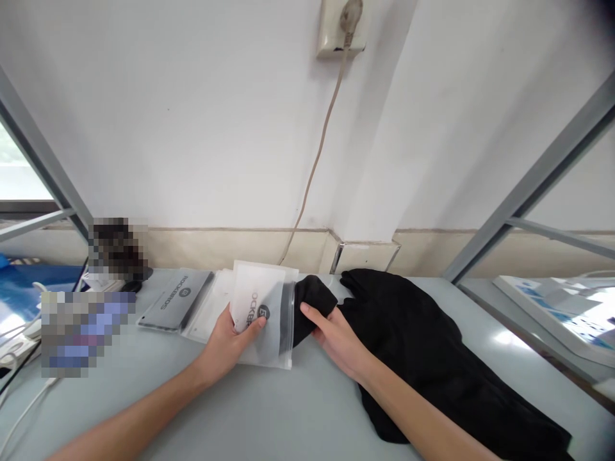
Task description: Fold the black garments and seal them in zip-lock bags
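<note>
My left hand (pixel 230 336) grips a frosted zip bag (pixel 269 339) with a printed logo, thumb on top, on the grey table. A folded black cloth piece (pixel 312 301) sticks partway out of the bag's open end. My right hand (pixel 336 339) holds that black piece at the bag's mouth, fingers closed on it. A larger pile of black fabric (pixel 423 346) lies to the right, under my right forearm.
A filled grey packaged bag (pixel 175 301) and more clear bags lie to the left of my hands. A cable runs from a wall socket (pixel 342 25) down behind the table. Metal frame bars (pixel 528 186) stand on both sides. White trays (pixel 557 301) sit far right.
</note>
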Available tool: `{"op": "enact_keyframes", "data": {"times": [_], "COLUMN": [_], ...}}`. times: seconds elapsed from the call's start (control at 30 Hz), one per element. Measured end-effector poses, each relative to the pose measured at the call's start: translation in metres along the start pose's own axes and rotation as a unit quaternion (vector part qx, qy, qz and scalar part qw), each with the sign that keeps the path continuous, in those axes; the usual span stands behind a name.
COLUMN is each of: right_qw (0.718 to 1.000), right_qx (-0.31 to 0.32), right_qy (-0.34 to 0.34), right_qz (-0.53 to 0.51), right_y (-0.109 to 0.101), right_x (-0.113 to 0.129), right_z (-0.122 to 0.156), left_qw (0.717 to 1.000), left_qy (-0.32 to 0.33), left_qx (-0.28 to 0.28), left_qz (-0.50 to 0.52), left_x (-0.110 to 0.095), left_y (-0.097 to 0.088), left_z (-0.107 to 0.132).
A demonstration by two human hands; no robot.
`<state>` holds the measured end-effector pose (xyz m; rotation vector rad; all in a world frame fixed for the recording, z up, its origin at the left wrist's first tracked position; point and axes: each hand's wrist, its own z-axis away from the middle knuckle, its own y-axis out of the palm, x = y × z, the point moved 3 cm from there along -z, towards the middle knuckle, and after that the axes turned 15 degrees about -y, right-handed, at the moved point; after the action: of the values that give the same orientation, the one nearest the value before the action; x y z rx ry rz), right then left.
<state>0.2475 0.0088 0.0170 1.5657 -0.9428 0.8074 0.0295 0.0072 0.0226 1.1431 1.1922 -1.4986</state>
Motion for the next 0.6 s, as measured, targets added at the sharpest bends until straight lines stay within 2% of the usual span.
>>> {"op": "enact_keyframes", "data": {"times": [0.17, 0.37, 0.5, 0.6], "right_qw": [0.999, 0.991, 0.981, 0.984], "right_qx": [0.006, 0.045, 0.100, 0.066], "right_qy": [0.012, -0.004, 0.025, 0.022], "right_qz": [0.039, 0.128, 0.162, 0.165], "right_y": [-0.0034, -0.0053, -0.0003, 0.0009], "right_x": [-0.0044, -0.0007, -0.0028, -0.0019], "right_z": [0.0000, 0.0005, 0.0046, 0.0050], "left_qw": [0.996, 0.997, 0.993, 0.985], "left_qy": [-0.035, -0.026, -0.053, -0.073], "left_qx": [0.078, 0.065, 0.110, 0.153], "left_qz": [0.010, 0.015, 0.008, 0.019], "left_x": [0.0007, 0.0007, 0.0017, -0.0031], "left_y": [0.0068, 0.0071, 0.0077, 0.0091], "left_z": [0.0059, 0.0019, 0.0016, 0.0057]}}
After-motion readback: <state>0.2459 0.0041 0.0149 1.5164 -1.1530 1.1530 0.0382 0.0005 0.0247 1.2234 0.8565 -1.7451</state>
